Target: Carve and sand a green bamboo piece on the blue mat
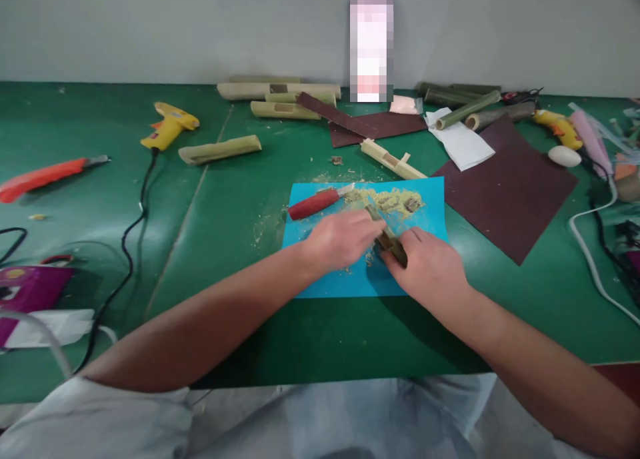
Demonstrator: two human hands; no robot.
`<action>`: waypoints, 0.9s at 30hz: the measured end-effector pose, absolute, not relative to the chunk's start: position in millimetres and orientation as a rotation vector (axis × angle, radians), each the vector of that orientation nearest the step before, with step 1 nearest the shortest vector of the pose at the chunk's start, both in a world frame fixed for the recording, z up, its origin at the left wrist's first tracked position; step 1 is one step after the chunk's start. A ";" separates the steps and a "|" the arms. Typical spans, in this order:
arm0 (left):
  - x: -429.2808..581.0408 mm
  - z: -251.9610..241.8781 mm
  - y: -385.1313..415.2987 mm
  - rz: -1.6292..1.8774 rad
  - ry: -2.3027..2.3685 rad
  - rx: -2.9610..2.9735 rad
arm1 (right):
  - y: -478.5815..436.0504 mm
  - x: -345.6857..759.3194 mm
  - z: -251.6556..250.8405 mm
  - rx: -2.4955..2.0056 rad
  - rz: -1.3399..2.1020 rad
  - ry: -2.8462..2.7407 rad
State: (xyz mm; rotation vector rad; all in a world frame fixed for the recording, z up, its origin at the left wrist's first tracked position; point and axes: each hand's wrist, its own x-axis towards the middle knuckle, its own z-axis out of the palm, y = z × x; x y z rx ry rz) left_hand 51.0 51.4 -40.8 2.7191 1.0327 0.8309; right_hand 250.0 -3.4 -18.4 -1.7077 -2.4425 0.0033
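Note:
A short length of bamboo [393, 244] with an opening cut in its side is held slantwise above a blue sheet [330, 282]. My right hand [433, 262] is closed around its lower right end. The fingers of my left hand [345, 238] are closed on its upper left end; whether they pinch anything else is hidden. Just beyond my left hand lies a red-handled knife [315, 204], its blade pointing right. Pale green bamboo shavings [393, 199] are heaped on the sheet past both hands.
More bamboo pieces [220, 150] lie along the back. Brown sandpaper sheets [510, 186] and white paper [463, 142] sit to the right. A yellow glue gun [170, 126] with a trailing black cord and an orange cutter [45, 178] are at left. A blurred upright panel [371, 46] leans on the wall.

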 end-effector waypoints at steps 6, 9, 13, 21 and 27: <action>54.0 -39.5 51.2 0.825 0.995 2.799 | -3.9 249.1 -18.1 -1.719 0.025 -2.455; 54.5 -37.4 49.7 0.837 1.088 2.759 | -3.8 249.3 -18.6 -1.726 0.027 -2.446; 53.5 -37.4 47.9 0.776 1.018 2.776 | -3.5 249.6 -19.6 -1.706 0.048 -2.441; 49.5 -41.8 49.5 0.845 1.008 2.682 | -2.6 249.3 -20.6 -1.703 0.070 -2.431; 46.2 -41.5 52.6 0.893 1.023 2.705 | -2.6 250.0 -20.3 -1.696 0.090 -2.437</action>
